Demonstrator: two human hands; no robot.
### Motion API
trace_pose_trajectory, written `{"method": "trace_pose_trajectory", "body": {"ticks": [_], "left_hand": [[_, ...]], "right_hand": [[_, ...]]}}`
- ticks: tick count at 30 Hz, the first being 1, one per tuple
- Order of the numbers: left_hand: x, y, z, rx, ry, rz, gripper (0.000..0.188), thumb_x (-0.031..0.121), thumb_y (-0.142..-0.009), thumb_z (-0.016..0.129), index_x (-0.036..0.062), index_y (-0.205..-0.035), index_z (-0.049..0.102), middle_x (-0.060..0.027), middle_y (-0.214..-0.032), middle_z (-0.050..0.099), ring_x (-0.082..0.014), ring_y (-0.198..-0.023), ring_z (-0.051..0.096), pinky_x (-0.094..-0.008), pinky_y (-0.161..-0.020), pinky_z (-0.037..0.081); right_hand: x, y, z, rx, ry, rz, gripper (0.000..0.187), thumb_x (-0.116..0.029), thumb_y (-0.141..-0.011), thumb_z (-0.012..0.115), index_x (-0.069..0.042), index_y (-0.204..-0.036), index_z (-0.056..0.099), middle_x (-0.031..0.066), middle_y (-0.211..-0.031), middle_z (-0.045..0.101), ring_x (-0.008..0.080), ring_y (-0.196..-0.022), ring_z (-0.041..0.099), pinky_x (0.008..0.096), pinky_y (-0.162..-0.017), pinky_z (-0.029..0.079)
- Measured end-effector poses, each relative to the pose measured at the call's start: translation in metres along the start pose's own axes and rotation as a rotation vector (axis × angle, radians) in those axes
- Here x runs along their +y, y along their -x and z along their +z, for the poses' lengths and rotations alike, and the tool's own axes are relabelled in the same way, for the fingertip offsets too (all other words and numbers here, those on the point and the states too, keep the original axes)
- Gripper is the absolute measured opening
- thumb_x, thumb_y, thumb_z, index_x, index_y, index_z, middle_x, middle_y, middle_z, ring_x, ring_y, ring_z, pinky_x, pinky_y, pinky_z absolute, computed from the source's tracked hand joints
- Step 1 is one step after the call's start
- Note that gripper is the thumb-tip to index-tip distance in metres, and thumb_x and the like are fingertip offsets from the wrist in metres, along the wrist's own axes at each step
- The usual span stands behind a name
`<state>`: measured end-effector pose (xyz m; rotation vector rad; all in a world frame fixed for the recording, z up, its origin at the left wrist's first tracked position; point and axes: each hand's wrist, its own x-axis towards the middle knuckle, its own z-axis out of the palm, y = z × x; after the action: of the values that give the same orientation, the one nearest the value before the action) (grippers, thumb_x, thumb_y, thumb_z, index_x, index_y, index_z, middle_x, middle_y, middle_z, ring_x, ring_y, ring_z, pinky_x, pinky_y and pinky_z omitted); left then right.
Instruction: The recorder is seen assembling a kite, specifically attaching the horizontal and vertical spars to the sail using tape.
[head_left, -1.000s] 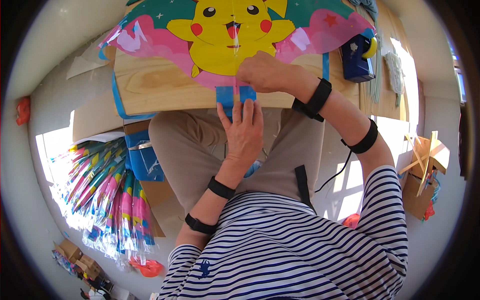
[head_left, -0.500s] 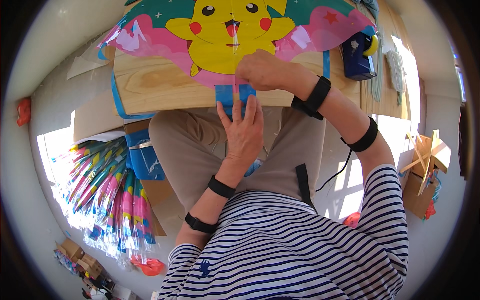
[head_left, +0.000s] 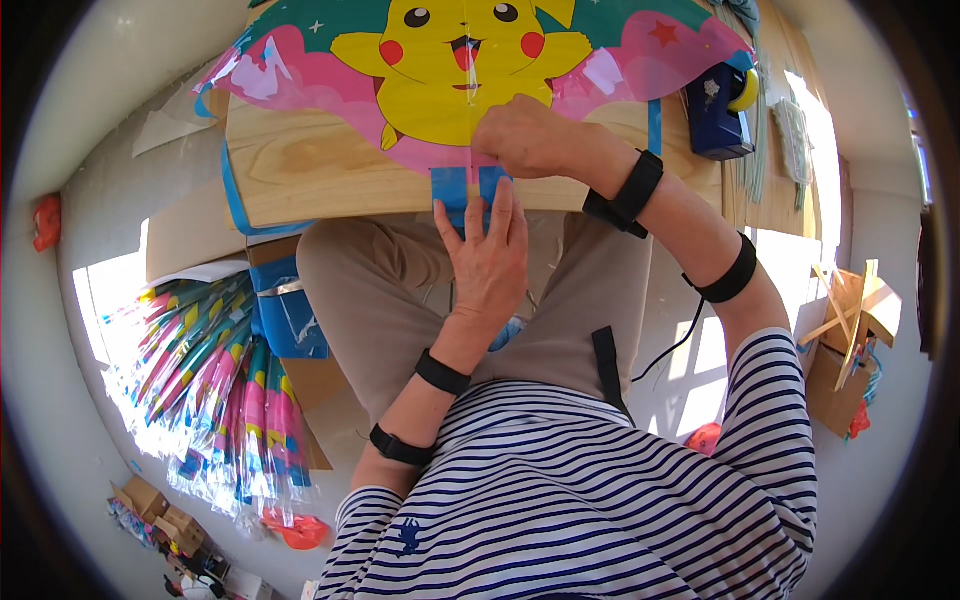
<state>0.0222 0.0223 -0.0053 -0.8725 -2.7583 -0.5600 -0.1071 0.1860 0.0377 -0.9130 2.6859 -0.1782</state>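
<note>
Spreads left hand (head_left: 485, 265) slightly at near edge of pale wooden table (head_left: 310, 160), with fingertips on or just over two flat blue plastic-looking patches (head_left: 449, 190). Curls right hand (head_left: 525, 138) into loose fist at lower middle of glossy pink, green and yellow plastic sheet (head_left: 430, 105) with cartoon figure; can't tell if pinching anything. Has sheet laid across table, straight ahead, tapering toward patches. Has dark blue tape dispenser (head_left: 718, 125) right of sheet, long multicoloured clear-wrapped bundles (head_left: 205, 360) lower left.
</note>
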Motion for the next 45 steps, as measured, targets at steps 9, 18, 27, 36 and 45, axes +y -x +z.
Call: {"method": "trace_pose_trajectory", "body": {"ticks": [9,18,27,36,45], "left_hand": [[-0.003,-0.002,0.0,-0.003,0.019,0.019,0.041,0.012,-0.085,0.067,0.0003,-0.125,0.066,-0.0066,-0.147,0.05,-0.032,-0.122,0.051,-0.0712,-0.114,0.025],[-0.005,-0.001,0.001,-0.01,0.001,0.029,0.042,0.012,-0.084,0.069,0.0005,-0.125,0.067,-0.0064,-0.148,0.051,-0.0323,-0.122,0.051,-0.0715,-0.115,0.025],[-0.004,-0.002,-0.001,-0.009,-0.001,0.024,0.043,0.011,-0.085,0.067,0.0001,-0.126,0.066,-0.0057,-0.148,0.051,-0.0319,-0.12,0.051,-0.0703,-0.115,0.027],[-0.002,-0.004,-0.003,0.01,-0.003,0.03,0.047,0.008,-0.083,0.068,0.0003,-0.129,0.066,-0.0054,-0.145,0.054,-0.0325,-0.119,0.052,-0.0698,-0.115,0.028],[-0.005,0.0,0.001,-0.02,0.014,0.048,0.045,0.008,-0.083,0.065,-0.0012,-0.127,0.066,-0.0142,-0.147,0.052,-0.0401,-0.127,0.051,-0.0767,-0.115,0.021]], "right_hand": [[-0.002,-0.003,-0.001,0.006,0.028,0.022,0.015,-0.006,-0.077,0.064,-0.009,-0.088,0.074,0.0112,-0.086,0.072,0.033,-0.086,0.07,0.0471,-0.069,0.052],[-0.001,-0.007,-0.01,0.056,0.047,0.159,0.013,-0.013,-0.07,0.069,-0.004,-0.08,0.072,0.0171,-0.076,0.069,0.0391,-0.074,0.07,0.0474,-0.06,0.053],[-0.003,0.016,-0.027,0.279,-0.386,0.465,0.016,-0.014,-0.077,0.074,-0.002,-0.085,0.066,0.0154,-0.079,0.069,0.0372,-0.082,0.068,0.0465,-0.07,0.051],[-0.013,0.016,0.031,0.327,-0.54,0.757,0.02,-0.021,-0.075,0.081,-0.005,-0.08,0.07,0.0144,-0.084,0.072,0.0366,-0.082,0.069,0.0467,-0.07,0.053],[-0.022,0.013,0.039,0.442,-0.495,0.747,0.023,-0.026,-0.075,0.083,-0.006,-0.082,0.073,0.0151,-0.085,0.074,0.0364,-0.083,0.071,0.0484,-0.07,0.054]]}}
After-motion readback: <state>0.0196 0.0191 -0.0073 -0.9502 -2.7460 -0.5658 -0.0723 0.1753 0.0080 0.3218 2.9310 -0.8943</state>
